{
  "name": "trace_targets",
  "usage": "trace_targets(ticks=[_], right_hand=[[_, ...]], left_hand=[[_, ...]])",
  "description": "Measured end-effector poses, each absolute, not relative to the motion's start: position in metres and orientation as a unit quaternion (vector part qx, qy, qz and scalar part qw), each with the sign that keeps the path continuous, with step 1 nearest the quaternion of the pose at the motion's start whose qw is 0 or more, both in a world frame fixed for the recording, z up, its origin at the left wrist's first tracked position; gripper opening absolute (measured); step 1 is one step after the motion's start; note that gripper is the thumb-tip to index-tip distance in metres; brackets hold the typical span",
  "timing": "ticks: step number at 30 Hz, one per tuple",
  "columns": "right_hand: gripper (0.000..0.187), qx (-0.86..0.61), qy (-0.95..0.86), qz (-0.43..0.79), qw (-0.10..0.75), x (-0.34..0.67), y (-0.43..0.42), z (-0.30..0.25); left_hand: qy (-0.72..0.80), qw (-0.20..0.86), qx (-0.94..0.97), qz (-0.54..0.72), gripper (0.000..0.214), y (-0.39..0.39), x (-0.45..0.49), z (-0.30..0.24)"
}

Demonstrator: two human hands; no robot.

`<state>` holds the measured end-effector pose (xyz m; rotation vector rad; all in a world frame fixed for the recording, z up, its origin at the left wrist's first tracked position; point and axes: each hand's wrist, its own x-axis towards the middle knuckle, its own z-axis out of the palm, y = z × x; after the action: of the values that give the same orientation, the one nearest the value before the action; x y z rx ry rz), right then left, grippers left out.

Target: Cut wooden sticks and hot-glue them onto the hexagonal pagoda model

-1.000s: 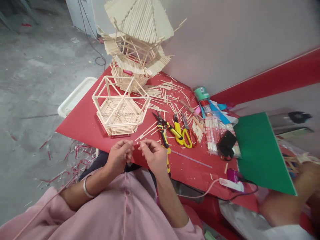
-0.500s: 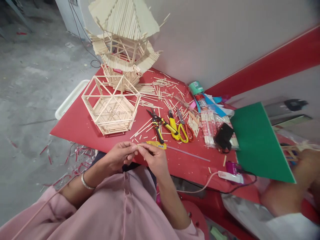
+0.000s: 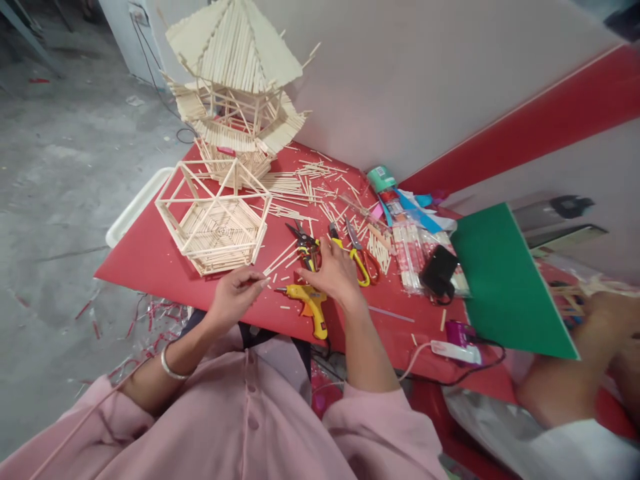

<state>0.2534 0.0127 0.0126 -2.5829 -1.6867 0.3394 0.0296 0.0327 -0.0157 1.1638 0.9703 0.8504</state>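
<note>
My left hand is closed in a pinch near the table's front edge; whatever is between its fingertips is too small to make out. My right hand, fingers apart, reaches over black-and-yellow cutters and partly covers them. Below it, a yellow hot glue gun lies on the red tabletop. Yellow-handled scissors lie just right of my right hand. Beyond my left hand stands a hexagonal frame of wooden sticks with a slatted base.
A tiered stick pagoda stands at the back left. Loose sticks litter the table's middle. Bagged sticks, a black device and a green board are on the right. Another person's arm is at far right.
My hands, together half a second ago, have parted. The right one has moved forward and right over the tools with its fingers spread, uncovering the glue gun. The view has shifted slightly.
</note>
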Motion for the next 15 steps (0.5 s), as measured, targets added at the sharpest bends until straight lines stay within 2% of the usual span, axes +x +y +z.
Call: trace_targets(ticks=[2, 5, 7, 11, 15], right_hand=[[0.095, -0.831, -0.544, 0.103, -0.050, 0.254, 0.022, 0.012], [0.084, -0.832, -0.544, 0.087, -0.073, 0.252, 0.027, 0.012], [0.079, -0.834, -0.543, 0.092, -0.045, 0.255, 0.027, 0.011], [0.074, -0.865, -0.493, 0.067, 0.062, 0.278, 0.020, 0.008], [0.069, -0.889, -0.455, 0.020, 0.054, 0.303, 0.016, 0.001]], left_hand=[[0.418, 0.595, 0.566, 0.388, 0.008, 0.035, 0.031, -0.016], [0.419, 0.556, 0.607, 0.382, 0.006, 0.035, 0.032, -0.022], [0.426, 0.536, 0.617, 0.388, 0.007, 0.033, 0.031, -0.027], [0.421, 0.527, 0.620, 0.401, 0.009, 0.029, 0.030, -0.030], [0.410, 0.535, 0.627, 0.390, 0.011, 0.027, 0.044, -0.025]])
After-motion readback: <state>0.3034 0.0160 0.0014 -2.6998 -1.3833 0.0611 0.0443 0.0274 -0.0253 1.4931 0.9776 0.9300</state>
